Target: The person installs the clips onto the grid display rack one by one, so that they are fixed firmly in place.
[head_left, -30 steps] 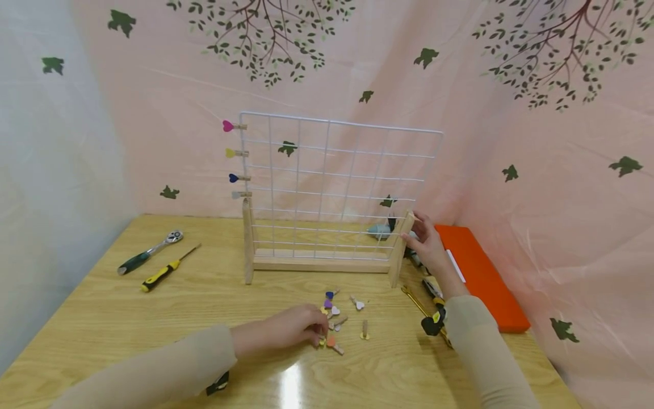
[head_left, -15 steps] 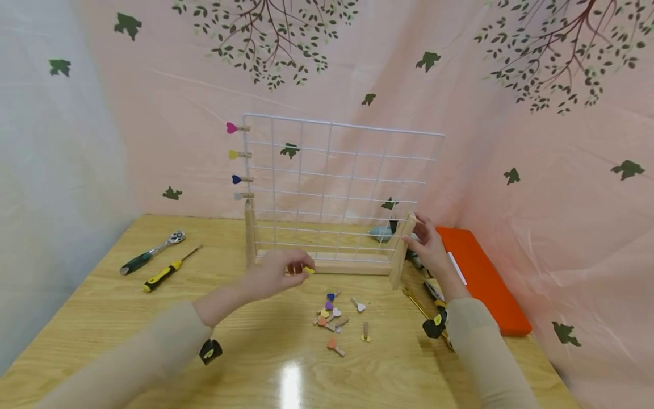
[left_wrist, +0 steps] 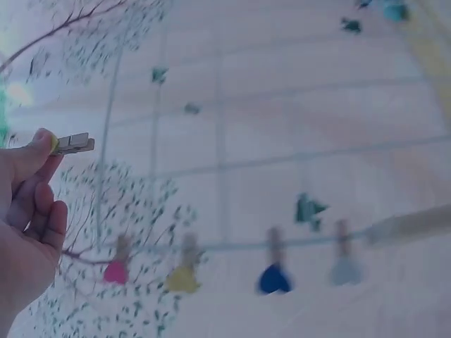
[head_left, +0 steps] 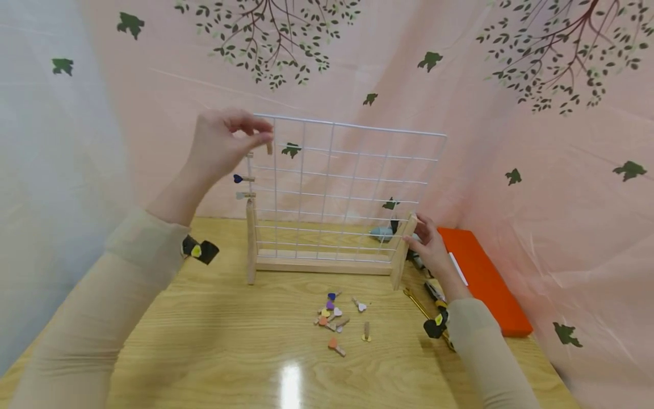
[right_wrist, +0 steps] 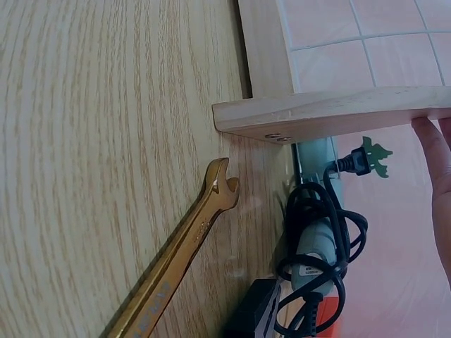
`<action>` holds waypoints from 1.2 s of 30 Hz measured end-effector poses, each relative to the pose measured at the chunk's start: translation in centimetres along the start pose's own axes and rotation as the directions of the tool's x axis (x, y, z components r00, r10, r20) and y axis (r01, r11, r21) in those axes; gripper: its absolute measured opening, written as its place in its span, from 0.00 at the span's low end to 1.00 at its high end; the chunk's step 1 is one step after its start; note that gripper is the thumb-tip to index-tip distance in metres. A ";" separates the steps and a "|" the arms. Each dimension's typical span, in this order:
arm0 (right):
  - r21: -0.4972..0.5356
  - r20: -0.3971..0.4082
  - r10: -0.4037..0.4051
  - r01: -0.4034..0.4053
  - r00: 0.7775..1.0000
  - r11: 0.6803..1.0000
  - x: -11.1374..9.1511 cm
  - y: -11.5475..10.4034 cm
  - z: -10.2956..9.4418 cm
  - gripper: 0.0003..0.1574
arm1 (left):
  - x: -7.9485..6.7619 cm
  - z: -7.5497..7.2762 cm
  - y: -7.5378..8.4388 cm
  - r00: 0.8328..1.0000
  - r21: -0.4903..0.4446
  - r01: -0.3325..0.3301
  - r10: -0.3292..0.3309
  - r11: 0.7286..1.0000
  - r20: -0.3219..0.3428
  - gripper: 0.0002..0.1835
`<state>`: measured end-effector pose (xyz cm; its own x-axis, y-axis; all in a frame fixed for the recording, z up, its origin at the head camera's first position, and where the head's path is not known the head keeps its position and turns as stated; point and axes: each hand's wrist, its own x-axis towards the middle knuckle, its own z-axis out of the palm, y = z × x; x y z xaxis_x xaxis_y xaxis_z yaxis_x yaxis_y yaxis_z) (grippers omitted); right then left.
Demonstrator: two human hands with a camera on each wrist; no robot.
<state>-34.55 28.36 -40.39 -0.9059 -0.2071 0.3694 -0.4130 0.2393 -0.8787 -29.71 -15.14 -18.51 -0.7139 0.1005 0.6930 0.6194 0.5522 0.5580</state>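
Person's bare left hand (head_left: 219, 139) up high, well above the right. Thumb and index finger in a pinch, other fingers (left_wrist: 56, 224) loosely curled. Left arm in a long beige sleeve (head_left: 102, 295) slants up from lower left, wrist bare. Bare right hand (head_left: 429, 242) lower, thumb set opposite bent fingers (right_wrist: 438, 155), gripping. Right arm, same beige sleeve (head_left: 487, 352), enters from bottom right, leaning left.
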 end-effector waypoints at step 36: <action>0.020 0.016 -0.008 0.008 1.000 1.000 -0.5 -2.3 0.6 0.37 | 1.7 0.6 1.3 0.997 0.074 -0.032 0.037 0.997 -0.073 0.18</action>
<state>-33.10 27.29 -38.70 -0.9007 -0.2245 0.3719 -0.4185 0.2189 -0.8814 -30.27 -13.78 -16.88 -0.6646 0.0605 0.7447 0.6162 0.6081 0.5005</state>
